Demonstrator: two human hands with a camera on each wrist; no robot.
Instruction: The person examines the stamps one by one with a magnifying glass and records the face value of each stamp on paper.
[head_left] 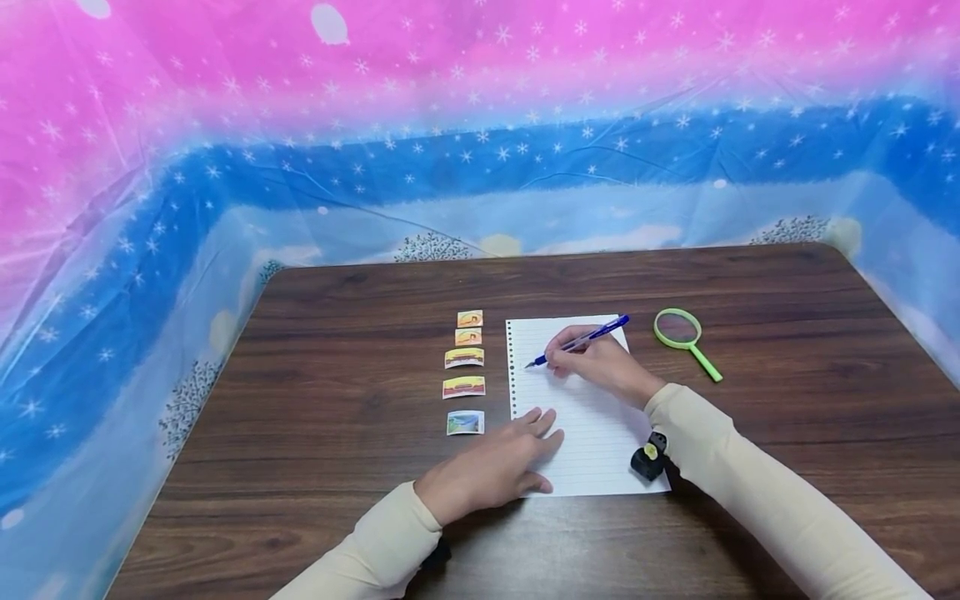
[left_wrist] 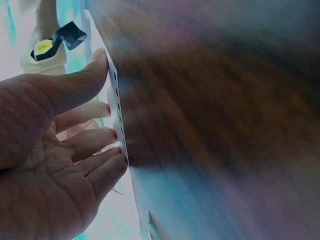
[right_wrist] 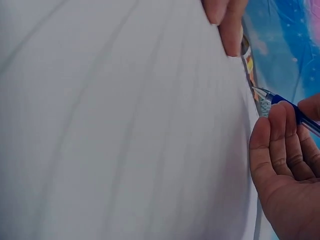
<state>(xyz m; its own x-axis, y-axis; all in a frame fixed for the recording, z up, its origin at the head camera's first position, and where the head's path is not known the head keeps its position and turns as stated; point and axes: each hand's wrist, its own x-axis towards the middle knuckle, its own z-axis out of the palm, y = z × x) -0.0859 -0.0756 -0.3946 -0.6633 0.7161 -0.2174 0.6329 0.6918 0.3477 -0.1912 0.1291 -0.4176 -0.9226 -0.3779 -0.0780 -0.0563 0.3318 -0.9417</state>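
A sheet of lined paper (head_left: 592, 433) with punched holes down its left edge lies on the brown table. My right hand (head_left: 596, 360) pinches a blue pen (head_left: 609, 326), its tip close over the upper left of the sheet. In the right wrist view the pen (right_wrist: 285, 103) shows between thumb and fingers, tip pointing away from the palm. My left hand (head_left: 498, 467) rests with spread fingers on the paper's lower left part. The left wrist view shows the fingertips of that hand (left_wrist: 65, 145) against the sheet by its holed edge.
Left of the paper, several stamps stand in a column: two orange ones at the top (head_left: 470, 318), two red and yellow ones (head_left: 464, 387), and a blue-green one (head_left: 466, 422) nearest me. A green magnifying glass (head_left: 707, 364) lies to the right. A snowflake-patterned cloth (head_left: 450, 158) hangs behind the table.
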